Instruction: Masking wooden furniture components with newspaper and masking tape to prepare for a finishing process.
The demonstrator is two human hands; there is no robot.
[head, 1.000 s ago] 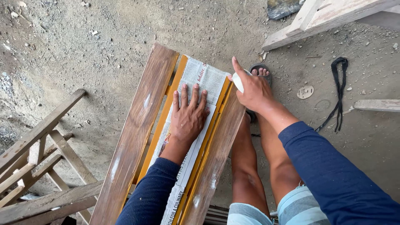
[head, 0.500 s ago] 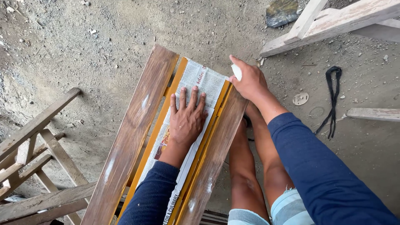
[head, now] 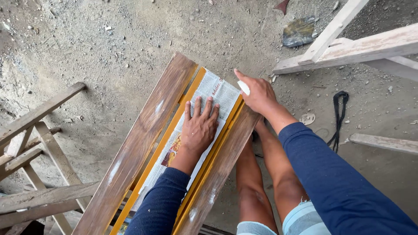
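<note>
While the wooden frame (head: pixel 43 143) lies off to the far left on the dirt floor (head: pixel 109 52), well apart from both hands, the work sits on a long brown wooden panel (head: pixel 143 143) with yellow strips running along a central recess. A sheet of newspaper (head: pixel 213 93) lies in that recess, and the left hand (head: pixel 199 128) presses flat on it, all 5 fingers spread, palm down, pinching nothing. To do this well, that palm should keep even weight on the paper so it does not creep while the other hand works just beyond its fingertips. Right of it, the right hand (head: pixel 259 93) rests at the panel's right rail near the paper's far corner, fingers curled around a small white object (head: pixel 244 87) that looks like chalk or a rag; I cannot tell which. Short, controlled strokes beside the holding hand seem wisest. Farther right lie a black strap (head: pixel 338 115) and pale timber pieces (head: pixel 370 48).
</note>
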